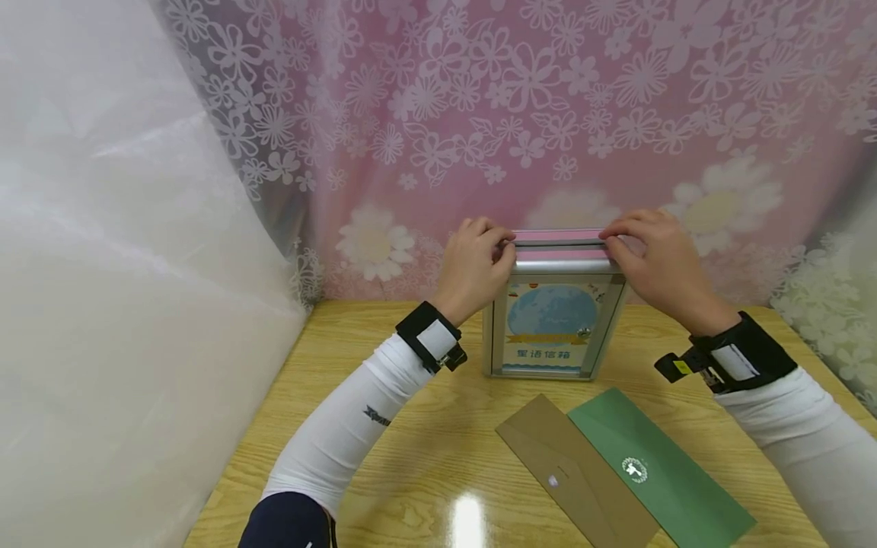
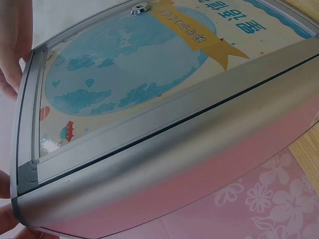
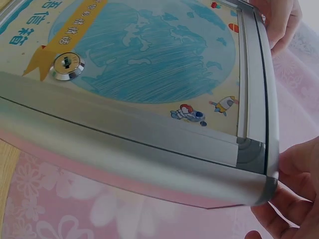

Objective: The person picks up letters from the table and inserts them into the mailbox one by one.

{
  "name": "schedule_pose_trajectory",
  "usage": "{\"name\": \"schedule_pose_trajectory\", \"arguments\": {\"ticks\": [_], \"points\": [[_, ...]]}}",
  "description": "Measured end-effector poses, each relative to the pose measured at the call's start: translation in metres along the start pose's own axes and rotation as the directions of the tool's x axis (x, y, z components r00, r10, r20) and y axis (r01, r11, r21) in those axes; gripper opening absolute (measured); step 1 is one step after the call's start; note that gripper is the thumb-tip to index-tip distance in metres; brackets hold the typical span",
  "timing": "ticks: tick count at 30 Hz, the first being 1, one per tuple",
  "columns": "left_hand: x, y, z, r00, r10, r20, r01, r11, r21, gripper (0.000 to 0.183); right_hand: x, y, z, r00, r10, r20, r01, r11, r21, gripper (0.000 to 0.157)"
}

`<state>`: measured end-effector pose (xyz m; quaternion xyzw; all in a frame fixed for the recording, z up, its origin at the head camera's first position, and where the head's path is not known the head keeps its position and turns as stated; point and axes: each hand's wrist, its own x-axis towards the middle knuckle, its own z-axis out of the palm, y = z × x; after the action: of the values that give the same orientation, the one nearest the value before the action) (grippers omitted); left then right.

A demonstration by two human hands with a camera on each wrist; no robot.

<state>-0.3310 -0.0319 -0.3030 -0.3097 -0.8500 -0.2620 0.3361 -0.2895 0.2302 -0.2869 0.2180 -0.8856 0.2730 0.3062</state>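
A letter box with a silver frame, pink sides and a printed blue globe stands upright on the table. Along its pink top runs a dark slot. My left hand grips the top left corner, thumb at the front. At the opposite top corner, my right hand holds the edge between thumb and fingers. The right wrist view shows a round keyhole lock on the front panel, with the right fingertips around the frame's corner. Parts of the fingers are hidden behind the box.
In front of the box, a brown envelope lies alongside a green envelope bearing a white emblem. The wood-grain table meets a pink floral curtain at the back. A pale sheet hangs at the left.
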Motion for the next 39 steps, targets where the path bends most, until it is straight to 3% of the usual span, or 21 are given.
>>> {"name": "schedule_pose_trajectory", "arguments": {"ticks": [12,18,23,30,33,36,39], "points": [[-0.026,-0.002,-0.018,0.998,0.028,-0.064,-0.03,0.999,-0.033,0.019,-0.029,0.002,-0.021,1.0,0.004,-0.008,-0.004,1.0,-0.024,0.021],[-0.048,0.0,-0.023,0.989,0.072,-0.128,-0.077,0.997,-0.031,0.014,-0.048,0.003,-0.031,1.0,0.012,0.004,-0.012,0.998,-0.06,0.024],[-0.069,0.004,-0.021,0.987,0.105,-0.123,-0.109,0.994,-0.026,0.011,-0.062,0.007,-0.033,0.999,0.018,0.035,-0.016,0.998,-0.066,0.027],[-0.099,0.007,-0.011,0.995,0.093,-0.033,-0.094,0.995,-0.034,0.013,-0.081,0.01,-0.033,0.997,0.032,0.076,-0.025,0.995,-0.094,0.033],[-0.112,0.01,-0.004,0.997,0.069,0.037,-0.069,0.997,-0.017,0.013,-0.088,0.008,-0.033,0.997,0.018,0.07,-0.011,0.994,-0.11,0.034],[-0.125,0.014,0.004,0.989,0.038,0.146,-0.042,0.999,0.02,0.016,-0.096,0.006,-0.032,0.997,0.023,0.076,-0.014,0.993,-0.114,0.037],[-0.137,0.019,0.014,0.968,0.003,0.25,-0.021,0.997,0.069,0.019,-0.102,0.006,-0.03,0.994,0.046,0.098,-0.035,0.993,-0.109,0.04]]}}
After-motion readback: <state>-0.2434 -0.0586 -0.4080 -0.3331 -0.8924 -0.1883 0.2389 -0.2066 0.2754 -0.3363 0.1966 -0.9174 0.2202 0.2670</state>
